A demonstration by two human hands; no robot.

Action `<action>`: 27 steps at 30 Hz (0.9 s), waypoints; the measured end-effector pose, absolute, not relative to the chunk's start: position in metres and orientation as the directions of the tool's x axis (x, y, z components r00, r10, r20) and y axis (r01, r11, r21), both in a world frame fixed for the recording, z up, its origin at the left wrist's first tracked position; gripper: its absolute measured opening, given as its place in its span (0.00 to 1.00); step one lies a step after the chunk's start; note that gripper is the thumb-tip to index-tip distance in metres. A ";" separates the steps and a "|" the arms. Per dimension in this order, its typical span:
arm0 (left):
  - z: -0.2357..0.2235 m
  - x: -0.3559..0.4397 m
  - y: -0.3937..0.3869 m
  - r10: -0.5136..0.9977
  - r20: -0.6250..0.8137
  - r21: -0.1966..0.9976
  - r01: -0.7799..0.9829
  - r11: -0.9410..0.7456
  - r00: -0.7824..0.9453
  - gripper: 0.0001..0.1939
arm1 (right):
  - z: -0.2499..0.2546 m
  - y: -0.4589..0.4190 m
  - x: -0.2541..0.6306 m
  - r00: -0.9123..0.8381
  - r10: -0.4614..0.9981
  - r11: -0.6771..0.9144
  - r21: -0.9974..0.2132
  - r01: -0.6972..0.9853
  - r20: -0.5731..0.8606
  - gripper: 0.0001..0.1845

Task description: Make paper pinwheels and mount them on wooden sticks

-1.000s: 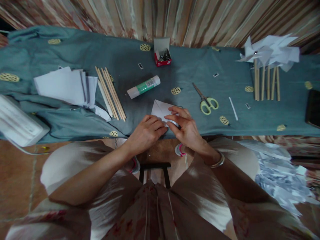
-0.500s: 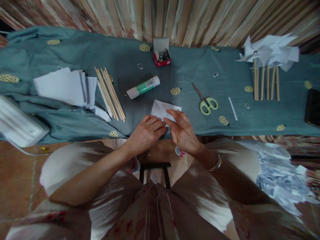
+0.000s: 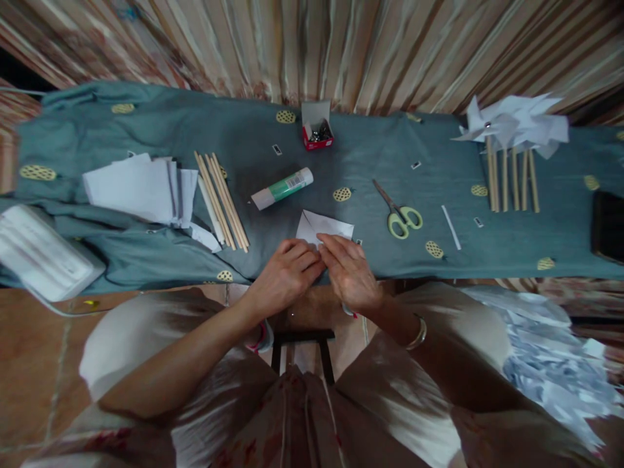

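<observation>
A white sheet of paper (image 3: 324,224) with crease lines lies at the table's near edge, its lower part hidden beneath my fingers. My left hand (image 3: 287,273) has curled fingers that pinch the paper's near side. From the right, my right hand (image 3: 351,272) presses on the same paper, its fingers held together and their tips meeting those of the left. Just beyond the paper lies a glue stick (image 3: 285,188) with a green label. Green-handled scissors (image 3: 398,214) rest to the right of my hands.
Left stand wooden sticks (image 3: 221,201), stacked paper (image 3: 134,188) and a white device (image 3: 49,253). A red box of small metal pieces (image 3: 318,133) sits at the back. Paper pinwheels (image 3: 521,123) lie at right, near a paper strip (image 3: 451,227). Paper scraps (image 3: 556,351) are piled below the edge.
My right hand has flattened, its fingers now together and closer to the left hand over the paper. The view has tilted upward slightly, so the table sits lower.
</observation>
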State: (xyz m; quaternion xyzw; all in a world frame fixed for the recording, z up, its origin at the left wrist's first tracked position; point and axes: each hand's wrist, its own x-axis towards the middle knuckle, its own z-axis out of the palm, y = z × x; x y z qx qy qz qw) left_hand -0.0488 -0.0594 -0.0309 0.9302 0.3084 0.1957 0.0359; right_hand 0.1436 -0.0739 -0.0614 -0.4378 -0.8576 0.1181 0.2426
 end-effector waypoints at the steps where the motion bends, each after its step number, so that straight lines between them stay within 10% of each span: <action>1: -0.030 -0.048 -0.059 0.591 0.345 0.180 0.566 -0.804 0.729 0.09 | -0.059 -0.073 0.145 -0.495 0.809 0.587 -0.424 0.689 0.316 0.21; 27: -0.026 -0.045 -0.059 0.626 0.277 0.196 0.595 -0.779 0.729 0.10 | -0.042 -0.050 0.171 -0.284 0.927 0.374 -0.597 0.710 0.244 0.17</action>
